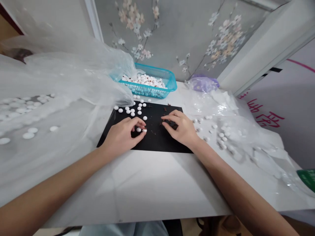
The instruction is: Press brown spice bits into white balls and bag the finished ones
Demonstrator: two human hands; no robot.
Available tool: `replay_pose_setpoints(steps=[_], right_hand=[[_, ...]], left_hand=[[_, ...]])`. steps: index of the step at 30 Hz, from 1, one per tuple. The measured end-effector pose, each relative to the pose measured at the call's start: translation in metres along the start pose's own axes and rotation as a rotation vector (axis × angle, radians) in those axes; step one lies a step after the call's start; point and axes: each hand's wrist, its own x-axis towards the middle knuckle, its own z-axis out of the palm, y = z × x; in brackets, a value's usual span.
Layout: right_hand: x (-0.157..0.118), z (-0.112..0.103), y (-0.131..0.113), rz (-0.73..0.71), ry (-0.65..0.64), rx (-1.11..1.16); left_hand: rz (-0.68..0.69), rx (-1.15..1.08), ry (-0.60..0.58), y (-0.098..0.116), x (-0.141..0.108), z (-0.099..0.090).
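Where the left grip [124, 133] closes, 1 bead [144, 130] sits between fingertips [142, 124].

head-worn camera; looks forward, down; near; left hand [122, 135], right hand [181, 128] mid-view

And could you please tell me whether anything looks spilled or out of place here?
A few white pieces lie loose on the tabletop between the black mat and the blue basket, as if strayed from either. Dark crumbs litter the mat, some near the right hand, looking untidy.
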Motion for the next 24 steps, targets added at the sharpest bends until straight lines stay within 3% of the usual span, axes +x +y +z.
replay_pose_setpoints(steps=[5, 9, 11, 16, 18, 24], right_hand=[[-0.003, 0.005, -0.002, -0.001, -0.110, -0.027], [-0.003, 0.006, -0.003, -0.005, -0.129, -0.004], [-0.003, 0.006, -0.004, -0.010, -0.126, -0.004], [-0.004, 0.005, -0.008, -0.040, -0.102, -0.033], [-0.004, 0.005, -0.009, -0.056, -0.085, -0.046], [-0.005, 0.004, -0.010, -0.052, -0.008, -0.043]], left_hand=[[0.028, 0.053, -0.035, -0.003, 0.001, -0.001], [0.124, 0.134, 0.049, -0.003, 0.003, -0.002], [0.171, 0.184, 0.060, -0.005, 0.006, -0.001], [0.202, 0.173, -0.147, -0.012, 0.009, 0.005], [0.187, 0.157, -0.178, -0.013, 0.009, 0.006], [0.171, 0.086, -0.089, -0.010, 0.009, 0.002]])
